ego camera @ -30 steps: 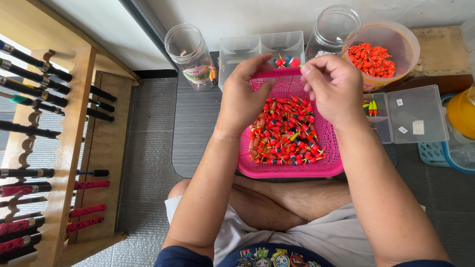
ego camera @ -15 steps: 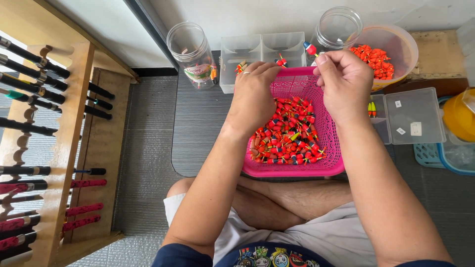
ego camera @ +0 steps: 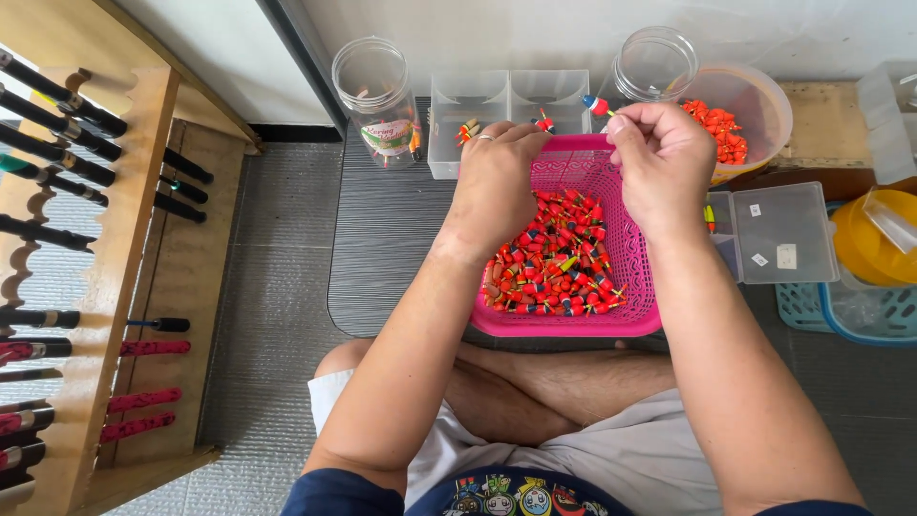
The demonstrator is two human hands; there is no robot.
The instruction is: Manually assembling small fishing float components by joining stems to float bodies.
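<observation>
Head view: a person sits cross-legged on the floor over a pink plastic basket (ego camera: 638, 287) heaped with small red fishing floats (ego camera: 554, 272). The right hand (ego camera: 659, 162) is raised above the basket's far rim, thumb and forefinger pinching the stem of a single red-and-blue float (ego camera: 596, 103) that points toward the clear divided box (ego camera: 506, 100) behind the basket. The left hand (ego camera: 497, 182) hovers knuckles-up over the far end of the heap, fingers curled under — whether they are pinching a float cannot be told from here. A few floats already lie in the divided box, and a round tub (ego camera: 764, 96) at right holds more red ones.

The risks here look small but real. The pinch sits on a thin stem, so the float could twist loose and drop back into the heap — or fall between basket and box, onto the ribbed grey mat (ego camera: 382, 239). The two empty clear jars (ego camera: 377, 81) stand just beside the box; a reaching wrist could tip one over. The basket rests near the person's shins, and a shifted leg might jolt it and spill floats. With one compartment next to another, a hasty drop could also land a float in the wrong one. The wooden rod rack (ego camera: 86, 287) at left stands well apart.
</observation>
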